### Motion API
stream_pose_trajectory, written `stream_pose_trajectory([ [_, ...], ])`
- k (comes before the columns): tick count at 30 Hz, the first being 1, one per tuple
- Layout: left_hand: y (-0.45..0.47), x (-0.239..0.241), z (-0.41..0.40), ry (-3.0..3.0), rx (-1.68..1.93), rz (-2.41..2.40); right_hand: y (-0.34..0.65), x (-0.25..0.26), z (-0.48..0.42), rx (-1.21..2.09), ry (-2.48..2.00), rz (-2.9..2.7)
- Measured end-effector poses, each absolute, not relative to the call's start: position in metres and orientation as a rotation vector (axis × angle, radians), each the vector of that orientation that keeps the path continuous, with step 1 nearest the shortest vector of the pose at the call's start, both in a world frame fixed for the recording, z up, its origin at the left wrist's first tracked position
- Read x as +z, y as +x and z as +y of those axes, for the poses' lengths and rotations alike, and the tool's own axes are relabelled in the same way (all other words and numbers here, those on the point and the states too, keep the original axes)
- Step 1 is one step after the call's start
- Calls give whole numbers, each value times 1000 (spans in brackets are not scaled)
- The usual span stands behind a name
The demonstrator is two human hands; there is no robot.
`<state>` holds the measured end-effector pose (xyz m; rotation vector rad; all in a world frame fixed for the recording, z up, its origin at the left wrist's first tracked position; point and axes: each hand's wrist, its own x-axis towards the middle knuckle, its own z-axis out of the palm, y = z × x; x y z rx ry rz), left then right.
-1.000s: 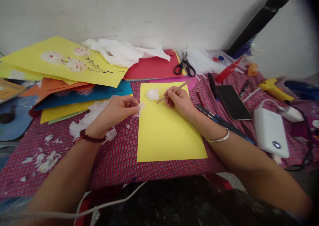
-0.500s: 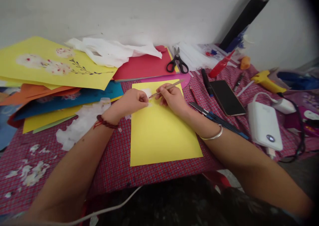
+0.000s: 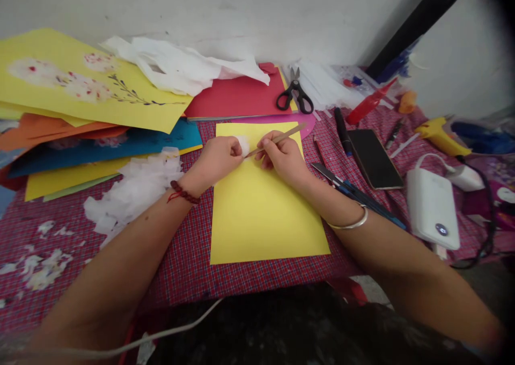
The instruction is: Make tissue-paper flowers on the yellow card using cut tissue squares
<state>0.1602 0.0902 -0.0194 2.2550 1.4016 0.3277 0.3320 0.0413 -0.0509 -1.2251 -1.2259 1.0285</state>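
A yellow sheet of paper [image 3: 265, 214] lies before me on the checked cloth. Over its upper left part my left hand [image 3: 221, 158] is closed, thumb and fingertips pinched together; what they grip, if anything, is too small to tell. Just behind those fingertips a white tissue tuft [image 3: 243, 143] shows on the sheet. My right hand [image 3: 279, 155] grips a slim wooden pencil [image 3: 293, 131], slanted with its point down and left, right at the left fingertips. Left of the sheet is a heap of thin white tissue pieces [image 3: 139, 185].
Black-handled scissors [image 3: 295, 94] lie behind the sheet. To the right are a craft knife [image 3: 354, 190], a phone [image 3: 375, 158], a white power bank [image 3: 432, 209] and a yellow glue gun [image 3: 440, 135]. Coloured papers [image 3: 161, 138] are stacked at left, near white scraps [image 3: 48, 268].
The camera view has shifted slightly. More of the white tuft shows behind my left fingertips. Both hands stay close together over the sheet, the pencil still in the right.
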Motion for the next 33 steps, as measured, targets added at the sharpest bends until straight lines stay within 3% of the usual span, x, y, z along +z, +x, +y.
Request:
stream_pose_trajectory([
  [12,141,0,93,2508,151,1474,329,-58,39,972,-1164,-1263],
  [19,146,-3,83,2763,-28,1387,339,-52,46,1015,-1218,-933],
  [33,147,2,70,2683,-2,1497,332,-51,41,1061,-1224,-1178],
])
